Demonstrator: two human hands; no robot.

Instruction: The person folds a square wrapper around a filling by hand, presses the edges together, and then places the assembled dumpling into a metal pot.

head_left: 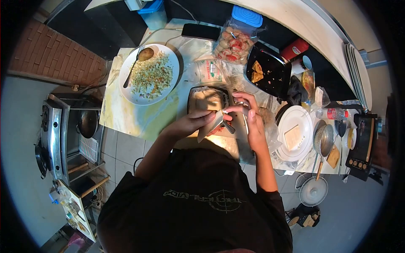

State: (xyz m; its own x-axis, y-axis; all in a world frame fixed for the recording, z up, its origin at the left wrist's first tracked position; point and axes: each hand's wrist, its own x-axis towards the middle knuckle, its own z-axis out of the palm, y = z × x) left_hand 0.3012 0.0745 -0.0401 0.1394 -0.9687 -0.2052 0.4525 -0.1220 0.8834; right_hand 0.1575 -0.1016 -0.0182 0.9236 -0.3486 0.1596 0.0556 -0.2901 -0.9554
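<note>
My left hand pinches a pale folded wrapper above the front of the counter. Close on its right, my right hand has its index finger at the wrapper's upper tip, the other fingers curled; whether it grips anything is unclear. Beneath and behind both hands is a dark-rimmed tray with pale contents, partly covered by them. A metal utensil shows between the hands. Farther left, a white plate holds chopped green and orange filling and a spoon.
A black tray with folded golden pieces stands at the back right. White plates with a square sheet lie to the right, beside a strainer and bottle. A bag of round items stands behind.
</note>
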